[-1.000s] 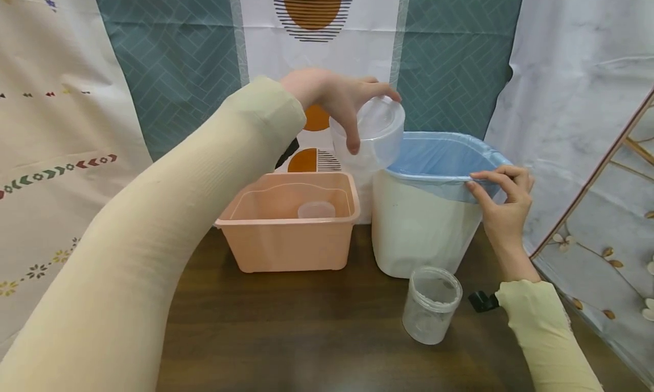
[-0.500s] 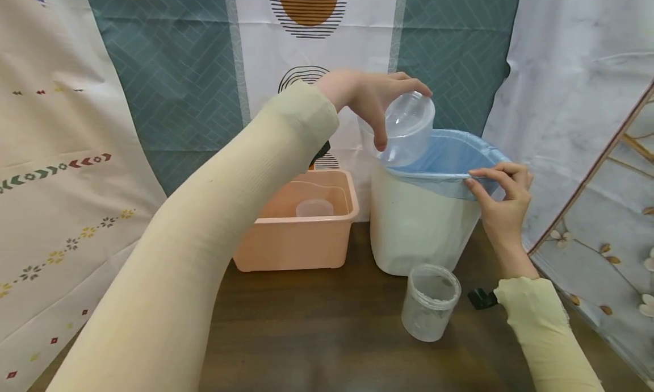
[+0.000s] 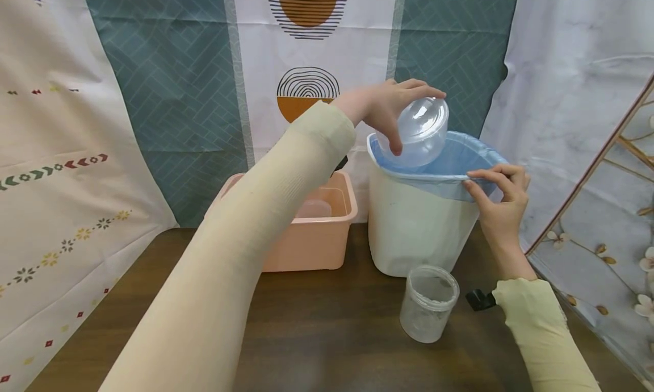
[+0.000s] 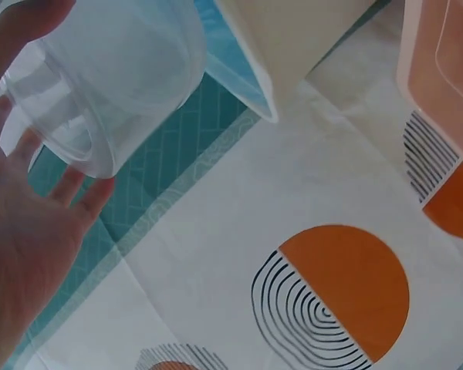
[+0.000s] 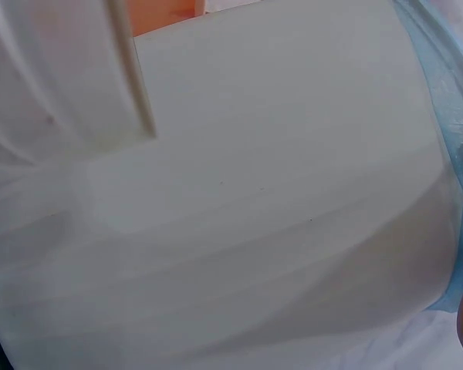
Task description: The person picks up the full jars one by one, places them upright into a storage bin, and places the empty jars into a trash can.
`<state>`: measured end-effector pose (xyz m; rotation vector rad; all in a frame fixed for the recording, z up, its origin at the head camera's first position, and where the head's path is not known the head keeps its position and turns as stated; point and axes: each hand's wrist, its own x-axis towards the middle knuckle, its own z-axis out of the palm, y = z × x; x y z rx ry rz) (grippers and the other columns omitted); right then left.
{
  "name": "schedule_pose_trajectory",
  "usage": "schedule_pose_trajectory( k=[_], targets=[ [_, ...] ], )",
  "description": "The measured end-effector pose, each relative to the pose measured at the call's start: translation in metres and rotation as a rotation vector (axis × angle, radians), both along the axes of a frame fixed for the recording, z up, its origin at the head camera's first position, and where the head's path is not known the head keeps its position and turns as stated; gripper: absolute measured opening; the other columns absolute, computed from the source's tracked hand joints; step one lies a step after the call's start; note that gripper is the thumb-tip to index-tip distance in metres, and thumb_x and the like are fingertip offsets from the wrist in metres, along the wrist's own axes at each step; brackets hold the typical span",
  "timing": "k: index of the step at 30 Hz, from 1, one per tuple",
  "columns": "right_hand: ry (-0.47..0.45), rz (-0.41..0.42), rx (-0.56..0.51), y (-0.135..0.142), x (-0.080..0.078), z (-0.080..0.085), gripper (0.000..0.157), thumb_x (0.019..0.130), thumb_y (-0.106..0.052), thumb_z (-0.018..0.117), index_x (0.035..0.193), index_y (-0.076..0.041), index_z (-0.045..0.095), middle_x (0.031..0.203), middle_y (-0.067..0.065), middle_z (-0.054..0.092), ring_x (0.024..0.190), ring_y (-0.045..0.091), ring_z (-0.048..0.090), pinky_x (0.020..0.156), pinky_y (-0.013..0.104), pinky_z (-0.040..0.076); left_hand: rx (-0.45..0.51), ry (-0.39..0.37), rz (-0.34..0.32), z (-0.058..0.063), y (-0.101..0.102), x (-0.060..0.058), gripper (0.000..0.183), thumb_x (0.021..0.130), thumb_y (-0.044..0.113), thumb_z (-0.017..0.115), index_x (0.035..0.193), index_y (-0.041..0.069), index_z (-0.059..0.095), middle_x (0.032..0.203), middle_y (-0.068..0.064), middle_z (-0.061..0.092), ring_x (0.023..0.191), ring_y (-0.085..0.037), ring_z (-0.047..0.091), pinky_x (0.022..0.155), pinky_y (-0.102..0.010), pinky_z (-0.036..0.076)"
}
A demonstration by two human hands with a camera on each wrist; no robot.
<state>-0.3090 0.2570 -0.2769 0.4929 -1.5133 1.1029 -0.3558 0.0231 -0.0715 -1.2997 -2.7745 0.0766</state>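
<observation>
My left hand [image 3: 383,111] grips a clear round plastic container [image 3: 421,136] from above, thumb on the near side and fingers across the far side. The container is tilted over the left part of a white trash bin [image 3: 419,227], its lower part inside the mouth. In the left wrist view, the fingers spread along the container's rounded edge [image 4: 100,154]. A blue bag [image 3: 460,156] lines the bin and folds over its rim. At the rim's right front, my right hand [image 3: 503,204] pinches the edge and liner between thumb and fingers.
An open clear jar [image 3: 429,307] stands on the dark wooden table [image 3: 327,346] in front of the bin. Left of the bin is a peach plastic basin [image 3: 306,247] with a clear cup [image 3: 314,209] inside, partly behind my left sleeve. Patterned cloths hang behind.
My left hand has carried the clear container rightward from above the gap beside the basin to over the bin, tipping it further and lowering it slightly. My right hand stays on the rim.
</observation>
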Motion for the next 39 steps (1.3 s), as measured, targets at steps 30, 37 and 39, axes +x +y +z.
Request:
schedule_pose_trajectory(
  k=[30,37,39],
  targets=[
    [-0.023,0.009,-0.024,-0.01,0.011,0.007,0.016,0.08,0.003,0.076,0.092,0.012,0.072,0.095,-0.023,0.05,0.101,0.002,0.039,0.097,0.023,0.025,-0.07,-0.232,0.073,-0.024,0.009,-0.011,0.107,0.08,0.033,0.08,0.157,0.045,0.006,0.168,0.01,-0.003,0.155,-0.021,0.002,0.121,-0.041,0.028],
    [-0.026,0.006,-0.022,-0.009,0.011,0.007,0.016,0.08,0.002,0.077,0.093,0.011,0.072,0.095,-0.023,0.051,0.101,0.002,0.04,0.098,0.025,0.024,-0.107,-0.182,0.094,-0.021,0.013,-0.008,0.108,0.078,0.036,0.082,0.156,0.046,0.007,0.167,0.014,-0.002,0.152,-0.024,0.008,0.118,-0.045,0.03],
    [-0.027,0.002,-0.022,-0.009,0.011,0.007,0.016,0.08,0.002,0.077,0.093,0.011,0.073,0.095,-0.023,0.05,0.101,0.002,0.04,0.098,0.025,0.023,-0.114,-0.179,0.098,-0.021,0.013,-0.007,0.109,0.077,0.037,0.082,0.156,0.046,0.007,0.167,0.014,-0.001,0.151,-0.024,0.01,0.117,-0.046,0.03]
  ],
)
